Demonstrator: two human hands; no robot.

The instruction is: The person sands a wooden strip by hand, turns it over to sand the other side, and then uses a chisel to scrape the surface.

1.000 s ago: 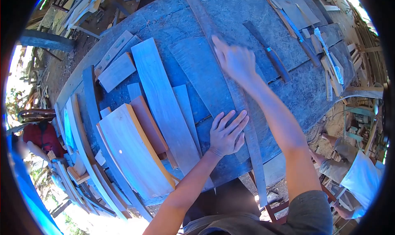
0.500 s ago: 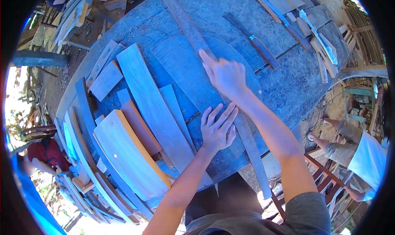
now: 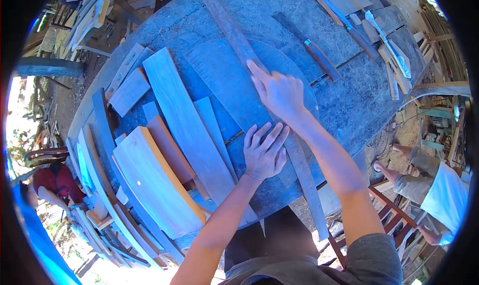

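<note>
A long narrow wooden strip [image 3: 304, 178] runs diagonally over a thin rounded board [image 3: 219, 75] on the round worktable [image 3: 349, 103]. My right hand [image 3: 282, 93] is on the strip above its middle, index finger stretched along it and thumb at its side, the other fingers curled. Just below, my left hand [image 3: 266, 153] lies spread, palm down, its fingertips at the strip's left edge. Left of my hands lie a long pale plank [image 3: 187, 115] and a thick curved wooden piece [image 3: 157, 183].
Two long-handled blades [image 3: 319, 59] [image 3: 359, 40] lie at the upper right, near scrap sticks [image 3: 394, 70]. More curved boards [image 3: 102, 180] line the left edge. A person in red [image 3: 57, 183] is at the left, another person [image 3: 439, 190] at the right.
My right hand has shifted slightly right, its finger still along the strip. My left hand stays nearly in place. The person in red at the left has moved an arm.
</note>
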